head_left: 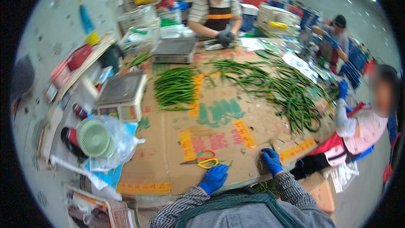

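Note:
Both my hands wear blue gloves and rest at the near edge of a cardboard-covered table (pixel 168 141). My left hand (pixel 214 179) lies low on the cardboard, open, just below a pair of scissors (pixel 203 159) with red and yellow handles. A thin green scrap touches or lies beside its fingertips. My right hand (pixel 271 161) leans on the edge farther right, fingers a little apart, holding nothing I can see. Ahead on the left is a neat stack of long green peppers (pixel 175 86). A loose heap of green peppers (pixel 291 93) spreads over the right side.
Two scales (pixel 122 88) (pixel 174 50) stand at the left and far left. Nearer are a green plastic basket (pixel 93 137) and a clear plastic bag (pixel 122 143). A gloved co-worker (pixel 219 12) works across the table; others (pixel 358 126) (pixel 335 42) are at the right. White papers (pixel 300 65) lie by the heap.

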Motion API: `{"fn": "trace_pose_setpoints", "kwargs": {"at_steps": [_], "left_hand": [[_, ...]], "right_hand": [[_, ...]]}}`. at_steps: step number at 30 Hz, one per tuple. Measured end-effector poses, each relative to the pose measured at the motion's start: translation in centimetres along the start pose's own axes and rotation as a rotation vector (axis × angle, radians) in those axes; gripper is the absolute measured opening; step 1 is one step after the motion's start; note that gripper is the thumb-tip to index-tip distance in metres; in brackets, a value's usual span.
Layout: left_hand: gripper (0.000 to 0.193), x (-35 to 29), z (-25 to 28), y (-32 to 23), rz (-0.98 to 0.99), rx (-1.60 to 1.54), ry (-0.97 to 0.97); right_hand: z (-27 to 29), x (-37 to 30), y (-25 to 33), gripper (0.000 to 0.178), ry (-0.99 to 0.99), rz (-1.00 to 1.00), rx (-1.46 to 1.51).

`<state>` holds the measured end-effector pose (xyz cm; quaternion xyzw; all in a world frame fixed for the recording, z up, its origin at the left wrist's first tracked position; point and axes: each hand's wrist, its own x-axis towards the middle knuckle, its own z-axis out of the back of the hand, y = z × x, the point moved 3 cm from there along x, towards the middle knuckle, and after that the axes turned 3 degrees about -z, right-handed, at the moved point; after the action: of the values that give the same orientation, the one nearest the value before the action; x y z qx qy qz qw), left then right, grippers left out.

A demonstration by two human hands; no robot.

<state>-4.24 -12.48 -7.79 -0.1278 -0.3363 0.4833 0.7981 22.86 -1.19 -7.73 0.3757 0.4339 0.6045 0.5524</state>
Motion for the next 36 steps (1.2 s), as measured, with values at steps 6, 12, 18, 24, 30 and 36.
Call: {"fn": "trace_pose_setpoints", "kwargs": {"at_steps": [6,12,18,24,30,36], "left_hand": [[0.034,1.4,0.6,-1.0,-0.024,0.02,0.059],[0.036,1.3,-0.2,-0.2,0.029,0.095,0.195],[0.036,2.0,-0.8,-0.4,-0.024,0.171,0.201],[0.043,-1.3,-2.5,-0.2,0.095,0.355,0.146],[0.036,2.2,-1.1,-1.0,0.013,0.232,0.193],[0.03,2.5,-1.0,-0.7,0.081,0.196,0.262]], "right_hand": [[1.1,-0.6,-1.5,0.023,0.089,-0.109,0.133],[1.7,-0.5,0.2,0.025,0.163,-0.079,0.086],[2.0,0.1,-0.6,0.025,0.32,-0.289,0.324],[1.5,0.5,-1.7,0.024,0.426,-0.246,0.36],[1.6,1.1,-1.9,0.022,0.544,-0.335,0.383],[4.8,6.3,1.9,0.024,0.685,-0.078,0.263]]}}
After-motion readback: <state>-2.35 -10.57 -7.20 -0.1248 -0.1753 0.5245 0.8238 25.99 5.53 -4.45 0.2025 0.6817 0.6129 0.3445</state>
